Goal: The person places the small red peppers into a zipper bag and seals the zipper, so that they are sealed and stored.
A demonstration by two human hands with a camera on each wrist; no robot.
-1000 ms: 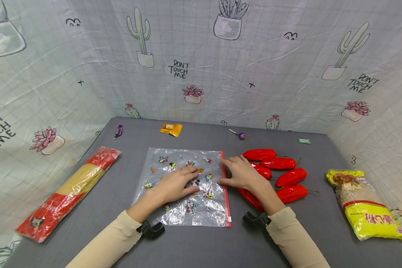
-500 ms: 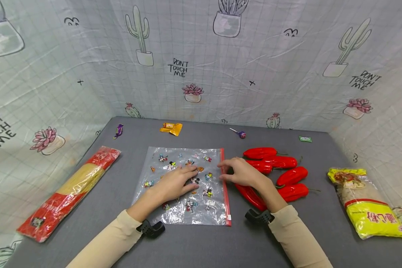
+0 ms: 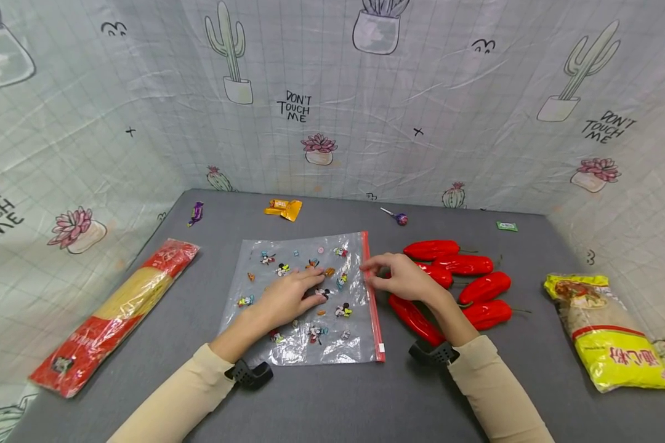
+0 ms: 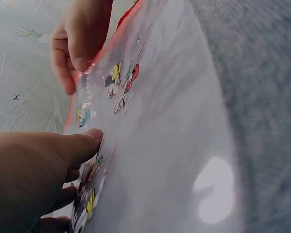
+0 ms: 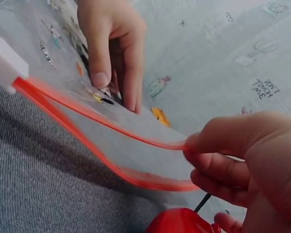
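A clear zip bag [image 3: 305,354] with cartoon prints lies on the grey table. My left hand [image 3: 288,298] rests on its middle, fingers loosely extended; the thumb touches the plastic in the left wrist view. On the bag's right side runs a red zip edge [image 3: 375,320] with a white slider [image 5: 10,64] at the near end. My right hand [image 3: 404,277] pinches this edge between thumb and fingers. Seen from the right wrist, the mouth gapes, its two red strips apart. Several red peppers [image 3: 468,265] lie under and beyond the right hand.
A red-and-yellow noodle pack [image 3: 119,314] lies at left, a yellow pasta bag [image 3: 609,338] at right. Along the back are a purple candy [image 3: 196,213], an orange packet [image 3: 284,208], a lollipop [image 3: 401,218] and a green candy [image 3: 507,226]. A cactus-print curtain [image 3: 332,92] stands behind.
My right hand has closed its fingers on the bag's red edge, and that side of the bag has risen slightly. The left hand has stayed on the bag.
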